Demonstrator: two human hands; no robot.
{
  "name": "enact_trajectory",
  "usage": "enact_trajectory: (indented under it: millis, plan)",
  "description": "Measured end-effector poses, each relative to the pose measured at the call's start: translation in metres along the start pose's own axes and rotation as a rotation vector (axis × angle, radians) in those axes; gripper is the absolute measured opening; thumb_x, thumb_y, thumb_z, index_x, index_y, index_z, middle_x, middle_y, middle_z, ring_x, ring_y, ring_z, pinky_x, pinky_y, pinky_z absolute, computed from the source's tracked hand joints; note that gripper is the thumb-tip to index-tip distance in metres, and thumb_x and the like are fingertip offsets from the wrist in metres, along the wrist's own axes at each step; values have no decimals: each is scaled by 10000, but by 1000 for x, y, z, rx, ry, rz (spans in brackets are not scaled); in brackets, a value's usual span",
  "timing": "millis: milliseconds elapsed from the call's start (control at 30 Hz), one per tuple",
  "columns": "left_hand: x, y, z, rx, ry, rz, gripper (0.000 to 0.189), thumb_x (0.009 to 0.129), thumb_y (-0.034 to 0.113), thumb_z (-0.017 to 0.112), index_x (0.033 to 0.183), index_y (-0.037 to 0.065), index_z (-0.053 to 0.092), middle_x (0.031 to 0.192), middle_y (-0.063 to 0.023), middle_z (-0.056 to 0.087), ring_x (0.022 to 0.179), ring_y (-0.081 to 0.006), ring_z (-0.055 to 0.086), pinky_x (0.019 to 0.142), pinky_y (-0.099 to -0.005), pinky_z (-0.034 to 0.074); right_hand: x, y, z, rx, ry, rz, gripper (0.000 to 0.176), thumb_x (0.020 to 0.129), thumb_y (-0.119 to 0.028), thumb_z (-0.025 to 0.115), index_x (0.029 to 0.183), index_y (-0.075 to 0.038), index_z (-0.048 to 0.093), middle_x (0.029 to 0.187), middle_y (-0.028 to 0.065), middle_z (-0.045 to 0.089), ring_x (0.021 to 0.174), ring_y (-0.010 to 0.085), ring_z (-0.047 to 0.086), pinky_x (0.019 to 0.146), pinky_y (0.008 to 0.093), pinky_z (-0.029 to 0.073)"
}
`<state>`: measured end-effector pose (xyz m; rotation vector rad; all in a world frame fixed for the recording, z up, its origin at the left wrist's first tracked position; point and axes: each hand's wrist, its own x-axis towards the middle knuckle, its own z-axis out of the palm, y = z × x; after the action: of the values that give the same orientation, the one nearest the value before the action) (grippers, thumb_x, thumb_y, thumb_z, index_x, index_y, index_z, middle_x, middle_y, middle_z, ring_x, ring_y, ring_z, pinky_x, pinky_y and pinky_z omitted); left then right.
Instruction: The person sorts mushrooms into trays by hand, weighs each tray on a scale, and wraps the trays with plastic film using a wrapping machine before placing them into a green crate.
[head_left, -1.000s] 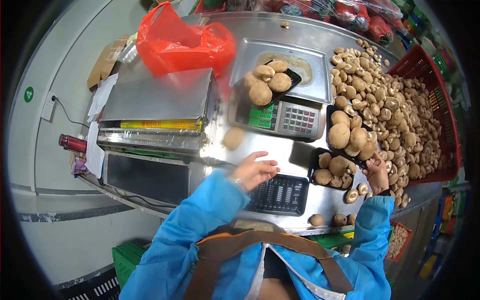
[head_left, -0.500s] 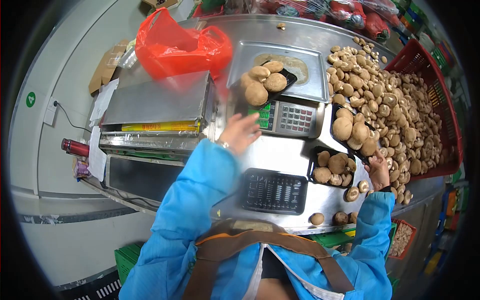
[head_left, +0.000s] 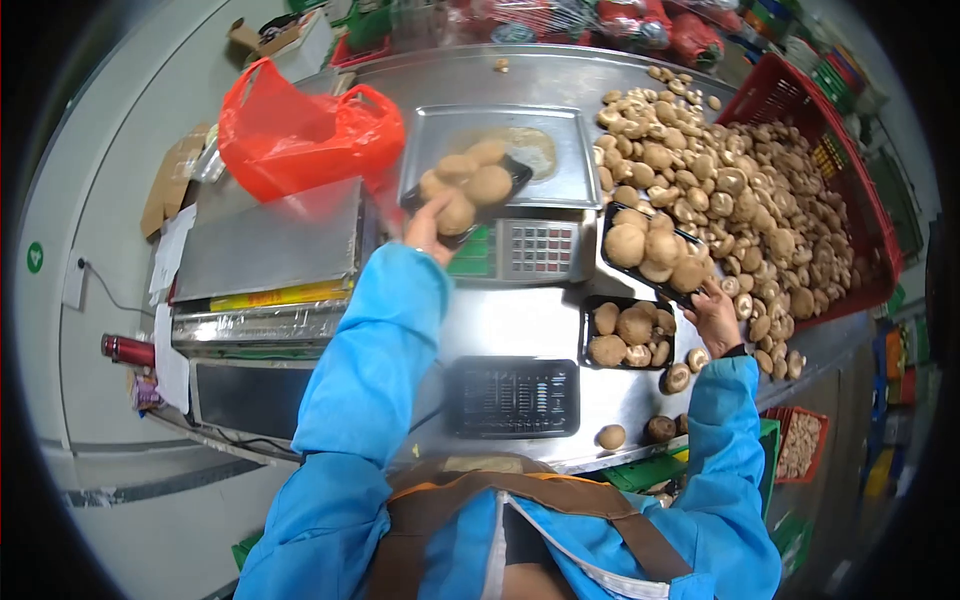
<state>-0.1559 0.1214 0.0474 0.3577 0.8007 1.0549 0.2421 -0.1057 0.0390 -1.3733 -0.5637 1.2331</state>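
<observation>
My left hand (head_left: pixel 428 230) is closed on the near left end of a black tray of mushrooms (head_left: pixel 488 184), slightly blurred, over the scale's metal pan (head_left: pixel 570 189). Large brown caps fill that tray. Just below it are the scale's keypad and display (head_left: pixel 538 250), partly covered by the tray. On the right, my right hand (head_left: pixel 715 318) grips the lower end of a second black mushroom tray (head_left: pixel 655 250), which is tilted beside the mushroom pile. A third filled tray (head_left: pixel 632 335) rests on the steel table below it. Nearer me lies an empty black tray (head_left: pixel 512 398).
Loose mushrooms (head_left: pixel 740 200) spill from a tipped red crate (head_left: pixel 835 110) at right. Left of the scale stand a red plastic bag (head_left: pixel 300 140) and a metal wrapping machine (head_left: pixel 265 245). Several single mushrooms (head_left: pixel 611 436) lie near the table's front edge.
My left hand has reached up and taken hold of the tray on the scale, which has shifted left and toward me. My right hand still holds its tray. The whole view has shifted.
</observation>
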Motion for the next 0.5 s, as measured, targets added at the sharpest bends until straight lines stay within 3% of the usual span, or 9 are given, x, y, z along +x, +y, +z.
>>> enact_trajectory:
  millis: [167,300,500]
  plan:
    - [-19,10,-7,-28,14,9,427,723,225,613,1100,48,520,1026,-113,584,923,-266,583,809,-408,485,-7,-1,5,10,8,13,524,825,19,498,1320,-11,327,995,92,612,801,157,625,637,227,522]
    - [-70,29,0,-55,-26,32,482,742,223,574,1163,22,454,1050,-146,565,943,-285,574,784,-412,507,-8,6,-6,29,41,9,527,827,15,501,1322,-10,322,937,74,620,810,154,618,640,222,516]
    - [-138,82,-32,-21,-91,111,451,779,295,519,1161,59,472,1111,-137,558,974,-296,580,775,-447,514,15,19,-22,79,165,-10,528,842,36,459,1335,-3,276,1126,116,531,907,193,590,704,257,529]
